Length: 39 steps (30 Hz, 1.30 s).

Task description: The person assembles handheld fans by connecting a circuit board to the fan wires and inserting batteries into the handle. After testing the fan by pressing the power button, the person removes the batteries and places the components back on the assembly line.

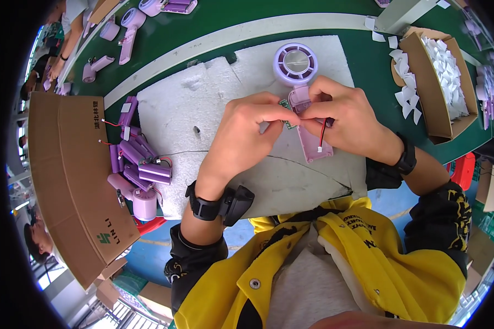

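Both hands (291, 123) pinch the lilac fan (301, 88), head pointing away.

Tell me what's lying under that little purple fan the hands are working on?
Under the purple fan lies a white foam pad on the green table. Both hands hide the handle's middle, so what sits beneath there cannot be seen.

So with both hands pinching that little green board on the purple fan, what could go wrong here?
The thin red and black wire hangs loose under the right hand; it might snag or pull free. The small circuit board, pinched by the left hand, could slip or bend. The fan lies unclamped on the foam pad, so it may shift.
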### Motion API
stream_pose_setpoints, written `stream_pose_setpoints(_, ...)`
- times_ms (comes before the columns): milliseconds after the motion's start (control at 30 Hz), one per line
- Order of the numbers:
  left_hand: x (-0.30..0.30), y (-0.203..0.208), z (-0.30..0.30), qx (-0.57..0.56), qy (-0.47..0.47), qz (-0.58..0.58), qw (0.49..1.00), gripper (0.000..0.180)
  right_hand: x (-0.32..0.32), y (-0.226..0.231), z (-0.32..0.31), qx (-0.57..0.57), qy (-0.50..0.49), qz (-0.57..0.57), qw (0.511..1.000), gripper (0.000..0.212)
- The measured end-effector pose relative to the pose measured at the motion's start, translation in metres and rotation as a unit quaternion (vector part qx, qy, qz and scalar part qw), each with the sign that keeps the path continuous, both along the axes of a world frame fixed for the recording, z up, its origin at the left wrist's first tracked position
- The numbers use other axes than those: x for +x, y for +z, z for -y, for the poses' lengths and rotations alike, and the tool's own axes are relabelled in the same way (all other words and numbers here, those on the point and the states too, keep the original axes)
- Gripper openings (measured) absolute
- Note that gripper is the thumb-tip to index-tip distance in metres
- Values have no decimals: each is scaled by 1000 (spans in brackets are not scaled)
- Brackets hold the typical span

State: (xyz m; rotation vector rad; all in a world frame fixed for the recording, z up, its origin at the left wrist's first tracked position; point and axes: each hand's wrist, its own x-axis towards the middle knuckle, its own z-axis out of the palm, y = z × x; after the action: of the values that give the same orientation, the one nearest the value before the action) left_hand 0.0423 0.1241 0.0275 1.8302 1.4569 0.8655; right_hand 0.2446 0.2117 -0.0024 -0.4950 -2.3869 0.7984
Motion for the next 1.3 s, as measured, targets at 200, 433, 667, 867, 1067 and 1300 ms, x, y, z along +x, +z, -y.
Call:
stream_pose_setpoints(200, 10, -3, 1, -6, 23, 87, 996, 25, -4, 4, 2, -17, -8, 0, 1000, 16)
stream_pose_setpoints(433, 8, -7, -1, -36, 69, 158, 984, 25, 12, 17, -26, -135, 142, 9, 981, 25)
stream_pose_setpoints(667, 7, -15, -1, -41, 81, 177, 980, 21, 10, 21, -18, -73, 153, 38, 985, 23)
stream_pose_setpoints(867, 7, -15, -2, -63, 86, 163, 981, 18, 10, 15, -15, -27, 157, 34, 987, 19)
stream_pose_setpoints(1067, 4, -17, -2, -69, 91, 186, 976, 15, 12, 14, -24, -89, 153, 10, 984, 16)
stream_pose_setpoints(1300, 4, -13, 0, -89, 86, 192, 974, 14, 14, 21, -20, -212, 74, -16, 974, 12)
